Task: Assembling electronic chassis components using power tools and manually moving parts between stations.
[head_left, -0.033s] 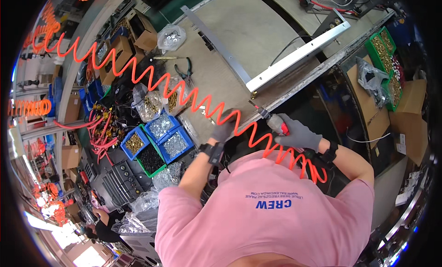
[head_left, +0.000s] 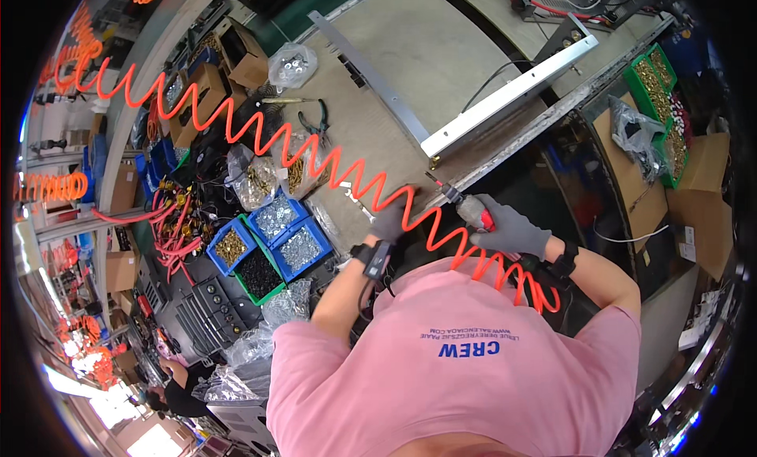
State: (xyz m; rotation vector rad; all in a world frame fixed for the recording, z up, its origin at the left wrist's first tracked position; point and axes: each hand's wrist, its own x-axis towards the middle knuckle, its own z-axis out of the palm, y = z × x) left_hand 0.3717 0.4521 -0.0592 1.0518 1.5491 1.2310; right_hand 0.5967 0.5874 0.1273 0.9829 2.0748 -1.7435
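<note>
My right hand [head_left: 512, 232], in a grey glove, is closed around an air screwdriver [head_left: 471, 211] with a silver body and a red part. Its bit points up and left toward the bench edge, just below a corner of the metal frame [head_left: 505, 100]. My left hand [head_left: 386, 222], gloved too, is at the near bench edge, beside a silver wrench [head_left: 359, 205] whose lower end meets the glove. The fingers of that hand are largely hidden, so their grip does not show. An orange coiled air hose [head_left: 319, 164] crosses in front of both hands.
Left of me stand blue bins [head_left: 300, 249] and a green bin [head_left: 259, 274] of small fasteners. Pliers [head_left: 317, 124] and bags of parts [head_left: 293, 65] lie on the bench [head_left: 355, 130]. At right are green trays [head_left: 653, 86] and a cardboard box [head_left: 702, 205]. Another person [head_left: 185, 386] is at lower left.
My left hand has drawn back slightly toward me and turned at the wrist, uncovering more of the wrench. My right hand and the air screwdriver stay in place.
</note>
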